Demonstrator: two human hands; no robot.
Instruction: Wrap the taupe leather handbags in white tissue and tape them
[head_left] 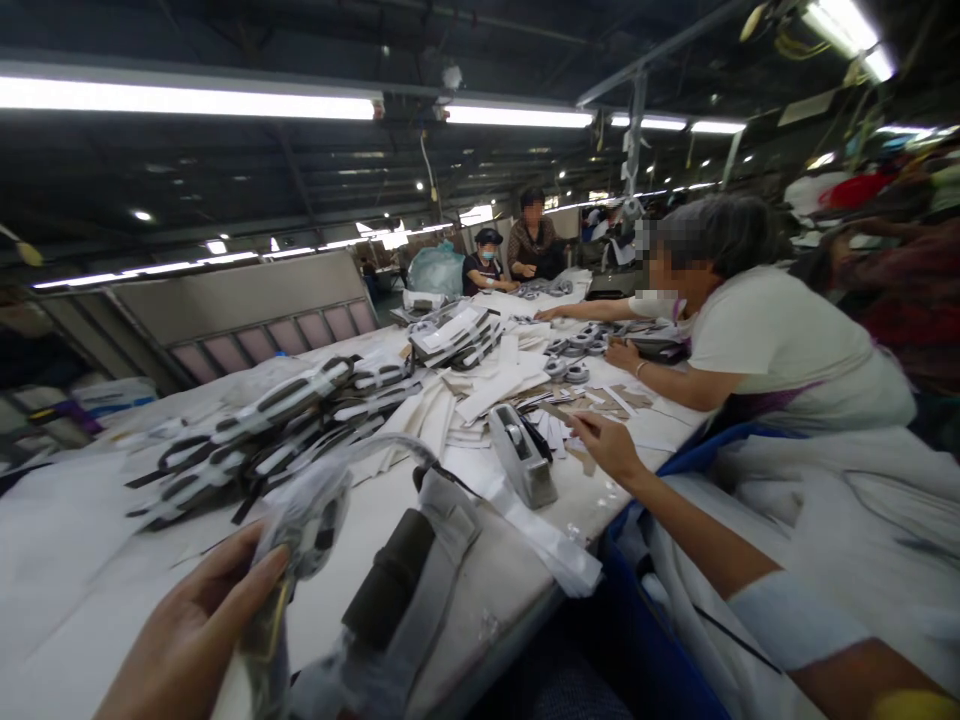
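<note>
My left hand (199, 610) is closed on a clear-wrapped strap (304, 535), its thumb on top of the grey folded part. From there the wrapped strap curves over towards a dark olive roll (390, 575) that lies in more clear film near the table edge. My right hand (611, 447) reaches out over the table, its fingers pinched on a thin grey-brown card strip (556, 413). Just left of that hand stands a grey tape dispenser (521, 455). White paper strips (510, 385) and small brown card pieces (615, 400) lie beyond it.
A stack of dark straps with white bands (262, 430) covers the left of the table (480, 610). Grey coiled straps (574, 350) lie further back. A co-worker in a white shirt (795, 340) leans in at right, above a blue bin (645, 620). Two people sit at the far end.
</note>
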